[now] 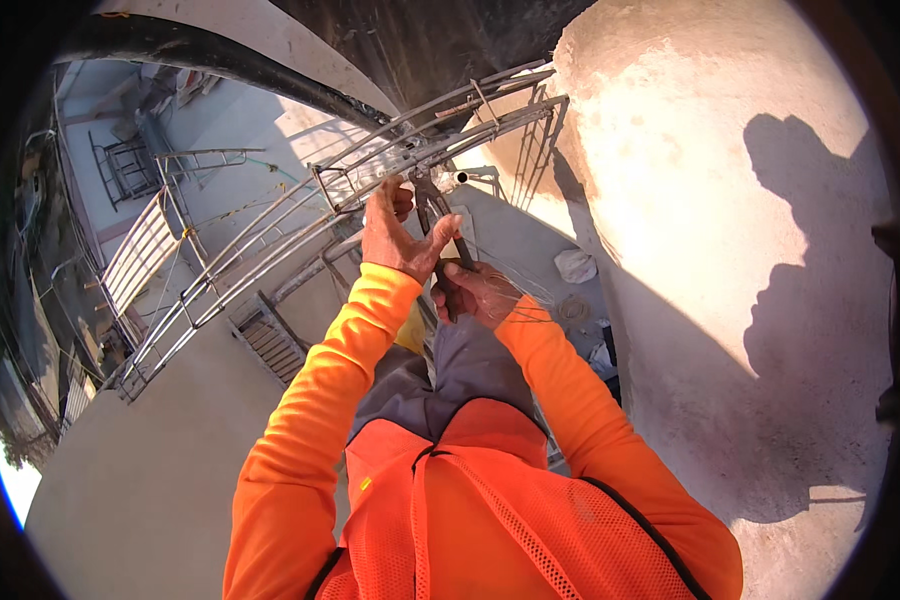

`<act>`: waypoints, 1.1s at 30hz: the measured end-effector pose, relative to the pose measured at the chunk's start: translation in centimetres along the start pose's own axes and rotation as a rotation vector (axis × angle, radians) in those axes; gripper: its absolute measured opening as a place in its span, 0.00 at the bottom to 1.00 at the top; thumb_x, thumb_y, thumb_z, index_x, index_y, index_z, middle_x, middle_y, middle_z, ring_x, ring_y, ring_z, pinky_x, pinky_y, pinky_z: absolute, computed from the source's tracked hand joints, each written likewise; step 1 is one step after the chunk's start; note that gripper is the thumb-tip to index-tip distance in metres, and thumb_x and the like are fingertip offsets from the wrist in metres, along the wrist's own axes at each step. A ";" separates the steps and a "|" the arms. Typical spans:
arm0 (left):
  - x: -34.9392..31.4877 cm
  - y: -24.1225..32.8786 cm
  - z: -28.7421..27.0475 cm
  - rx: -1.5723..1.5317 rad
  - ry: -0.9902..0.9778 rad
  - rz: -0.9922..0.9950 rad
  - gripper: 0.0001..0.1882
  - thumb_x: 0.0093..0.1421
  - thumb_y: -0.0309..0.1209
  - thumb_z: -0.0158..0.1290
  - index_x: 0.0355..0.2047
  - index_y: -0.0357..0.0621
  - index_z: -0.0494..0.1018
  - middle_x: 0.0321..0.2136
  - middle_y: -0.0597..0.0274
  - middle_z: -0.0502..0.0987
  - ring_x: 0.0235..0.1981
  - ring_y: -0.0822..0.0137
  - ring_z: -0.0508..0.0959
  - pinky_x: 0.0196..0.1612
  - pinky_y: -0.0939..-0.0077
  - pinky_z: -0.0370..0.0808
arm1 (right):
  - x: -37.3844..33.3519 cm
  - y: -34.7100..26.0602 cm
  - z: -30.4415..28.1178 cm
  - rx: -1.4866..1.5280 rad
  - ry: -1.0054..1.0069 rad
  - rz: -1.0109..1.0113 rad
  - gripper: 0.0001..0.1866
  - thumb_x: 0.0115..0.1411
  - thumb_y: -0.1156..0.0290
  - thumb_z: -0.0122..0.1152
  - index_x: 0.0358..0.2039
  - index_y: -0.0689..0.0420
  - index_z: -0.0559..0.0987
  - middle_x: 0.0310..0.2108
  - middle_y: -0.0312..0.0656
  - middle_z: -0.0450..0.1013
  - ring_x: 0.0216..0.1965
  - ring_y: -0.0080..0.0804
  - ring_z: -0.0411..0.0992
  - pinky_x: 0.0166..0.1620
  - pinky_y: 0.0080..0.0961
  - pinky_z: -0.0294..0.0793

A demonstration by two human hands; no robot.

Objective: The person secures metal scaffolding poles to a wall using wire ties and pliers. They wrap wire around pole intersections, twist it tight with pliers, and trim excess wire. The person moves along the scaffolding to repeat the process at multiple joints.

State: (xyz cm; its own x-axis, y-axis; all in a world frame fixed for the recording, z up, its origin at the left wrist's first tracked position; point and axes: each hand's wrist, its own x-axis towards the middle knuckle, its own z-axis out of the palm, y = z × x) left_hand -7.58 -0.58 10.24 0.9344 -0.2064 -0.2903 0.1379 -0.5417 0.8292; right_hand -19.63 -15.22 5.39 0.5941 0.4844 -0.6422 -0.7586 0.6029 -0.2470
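Observation:
My left hand (398, 232) is up at the rebar cage (300, 212), its fingers curled beside the bars and its thumb stretched toward the tool. Whatever those fingers hold, if anything, is hidden. Just right of it and lower, my right hand (478, 293) is closed round the lower end of dark metal pincers (425, 205), whose head points up at the bars. Several thin tie wires (515, 272) fan out by my right hand and wrist; I cannot tell whether that hand grips them too.
The cage slants from lower left to upper right, ending by a pale plastered wall (670, 180). A dark pipe (200, 48) crosses above. Far below lie a slatted wooden piece (270, 337), a metal frame (140, 255) and a white bag (575, 266).

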 end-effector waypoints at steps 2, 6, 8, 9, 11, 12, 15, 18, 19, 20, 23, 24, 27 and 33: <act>0.5 -0.5 0.5 -0.184 -0.143 -0.210 0.46 0.53 0.53 0.75 0.57 0.30 0.67 0.46 0.46 0.81 0.46 0.58 0.82 0.48 0.64 0.80 | -0.1 -0.3 0.3 -0.143 0.010 -0.124 0.30 0.73 0.55 0.61 0.68 0.58 0.69 0.46 0.43 0.80 0.43 0.37 0.81 0.48 0.38 0.82; 2.1 -1.8 0.4 -0.402 -0.413 -0.377 0.32 0.58 0.42 0.72 0.49 0.34 0.68 0.42 0.47 0.83 0.41 0.59 0.85 0.46 0.66 0.82 | -0.9 -1.6 0.5 -0.243 -0.001 -0.168 0.42 0.71 0.48 0.62 0.77 0.53 0.58 0.59 0.43 0.77 0.53 0.34 0.80 0.54 0.31 0.80; 2.0 -2.1 0.7 -0.447 -0.406 -0.359 0.28 0.59 0.38 0.70 0.48 0.35 0.68 0.39 0.50 0.84 0.39 0.60 0.86 0.42 0.66 0.83 | -1.2 -2.3 0.2 -0.166 -0.084 -0.137 0.41 0.73 0.50 0.59 0.79 0.50 0.55 0.60 0.48 0.76 0.56 0.39 0.79 0.55 0.34 0.80; 1.9 -2.3 0.8 -0.464 -0.385 -0.362 0.27 0.59 0.37 0.70 0.48 0.34 0.68 0.37 0.51 0.84 0.37 0.61 0.87 0.38 0.67 0.83 | -1.2 -2.5 0.0 -0.108 -0.133 -0.138 0.40 0.74 0.51 0.58 0.79 0.49 0.53 0.61 0.49 0.75 0.56 0.40 0.80 0.55 0.35 0.80; 1.6 -2.6 1.0 -0.521 -0.337 -0.312 0.26 0.60 0.34 0.69 0.49 0.34 0.68 0.35 0.55 0.83 0.39 0.61 0.87 0.37 0.68 0.84 | -1.1 -2.4 -0.1 0.033 -0.227 -0.123 0.39 0.75 0.52 0.56 0.78 0.49 0.53 0.60 0.49 0.74 0.53 0.41 0.80 0.53 0.38 0.81; 1.6 -2.9 1.0 -0.577 -0.353 -0.315 0.26 0.60 0.33 0.69 0.49 0.34 0.68 0.34 0.56 0.83 0.39 0.61 0.87 0.38 0.68 0.84 | -1.1 -2.1 0.1 0.116 -0.271 -0.105 0.38 0.75 0.53 0.56 0.78 0.50 0.53 0.59 0.48 0.75 0.51 0.41 0.79 0.52 0.40 0.81; 2.3 -3.7 0.0 -0.560 -0.436 -0.342 0.24 0.60 0.33 0.70 0.49 0.35 0.71 0.36 0.56 0.83 0.38 0.60 0.86 0.39 0.68 0.84 | -0.6 -0.5 2.6 0.253 -0.251 -0.138 0.29 0.75 0.54 0.54 0.71 0.49 0.61 0.50 0.42 0.75 0.43 0.37 0.77 0.47 0.40 0.80; 3.4 -4.3 -1.3 -0.480 -0.582 -0.381 0.25 0.60 0.37 0.71 0.50 0.38 0.72 0.41 0.54 0.83 0.40 0.61 0.85 0.45 0.67 0.82 | -0.1 1.4 7.4 0.340 -0.048 -0.213 0.15 0.76 0.56 0.53 0.57 0.48 0.71 0.39 0.36 0.72 0.36 0.32 0.74 0.39 0.34 0.76; 3.4 -4.4 -1.9 -0.563 -0.617 -0.423 0.30 0.60 0.38 0.71 0.55 0.37 0.71 0.45 0.52 0.83 0.45 0.59 0.85 0.48 0.66 0.81 | 0.6 2.1 9.4 0.360 0.003 -0.256 0.14 0.76 0.57 0.53 0.55 0.49 0.72 0.38 0.35 0.72 0.35 0.31 0.74 0.38 0.33 0.75; 3.7 -4.5 -2.4 -0.668 -0.671 -0.454 0.36 0.59 0.39 0.71 0.61 0.36 0.68 0.49 0.50 0.82 0.49 0.57 0.84 0.50 0.64 0.81 | 1.3 2.5 10.9 0.381 0.054 -0.276 0.13 0.75 0.57 0.54 0.53 0.49 0.73 0.37 0.35 0.72 0.34 0.31 0.74 0.37 0.32 0.75; 4.1 -4.6 -3.5 -0.798 -0.751 -0.533 0.35 0.59 0.39 0.71 0.61 0.32 0.72 0.46 0.48 0.84 0.42 0.59 0.85 0.47 0.59 0.83 | 2.5 3.0 11.9 0.362 0.119 -0.370 0.13 0.72 0.58 0.59 0.43 0.55 0.74 0.32 0.37 0.74 0.29 0.28 0.74 0.32 0.27 0.75; 4.1 -4.6 -3.4 -0.778 -0.755 -0.573 0.33 0.59 0.38 0.71 0.60 0.32 0.73 0.44 0.48 0.84 0.40 0.59 0.85 0.46 0.59 0.83 | 2.7 3.2 11.2 0.309 0.150 -0.344 0.13 0.72 0.58 0.59 0.42 0.55 0.74 0.32 0.37 0.73 0.28 0.28 0.74 0.32 0.26 0.75; 3.8 -4.3 -1.8 -0.840 -0.745 -0.574 0.20 0.63 0.31 0.67 0.51 0.32 0.77 0.29 0.53 0.83 0.32 0.61 0.83 0.44 0.61 0.84 | 2.6 4.5 7.7 0.277 0.118 -0.319 0.13 0.71 0.60 0.60 0.43 0.57 0.74 0.33 0.37 0.74 0.31 0.29 0.75 0.34 0.28 0.76; 1.0 -1.3 5.7 0.140 0.057 -0.391 0.16 0.65 0.38 0.59 0.35 0.33 0.76 0.27 0.45 0.81 0.29 0.48 0.81 0.34 0.60 0.78 | 2.4 6.2 4.5 -0.420 0.731 -0.611 0.19 0.65 0.62 0.66 0.50 0.59 0.75 0.36 0.45 0.75 0.40 0.47 0.76 0.44 0.42 0.77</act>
State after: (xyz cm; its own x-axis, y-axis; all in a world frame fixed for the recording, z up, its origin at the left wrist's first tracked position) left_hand -8.69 -4.76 6.13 0.8377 0.0800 -0.5403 0.4435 -0.6769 0.5874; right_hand -21.75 -7.47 5.60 0.7074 -0.4159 -0.5715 -0.4987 0.2793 -0.8206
